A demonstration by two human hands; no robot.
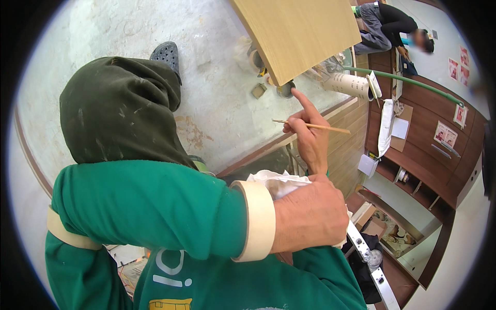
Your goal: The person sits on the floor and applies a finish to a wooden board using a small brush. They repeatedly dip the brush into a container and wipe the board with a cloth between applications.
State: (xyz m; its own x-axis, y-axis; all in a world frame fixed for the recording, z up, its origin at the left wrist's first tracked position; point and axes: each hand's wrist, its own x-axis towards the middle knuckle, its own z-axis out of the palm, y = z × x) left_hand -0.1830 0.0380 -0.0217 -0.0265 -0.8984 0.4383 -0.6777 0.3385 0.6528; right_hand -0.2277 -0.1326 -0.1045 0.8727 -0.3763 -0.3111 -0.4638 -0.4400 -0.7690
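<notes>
My right hand holds a thin wooden stick between thumb and fingers, its index finger extended toward a small dark round container under the corner of a light wooden board; whether they touch I cannot tell. My left hand lies across my right forearm with its fingers curled round crumpled white cloth. A cream tape roll rings my left wrist. A small square greyish piece lies on the pale surface left of the container.
My bent knee and grey clog are on the pale scuffed surface, which has an edge on the right. Beyond are a cylinder, green pole, brown cabinetry and a long metal level. Another person bends at upper right.
</notes>
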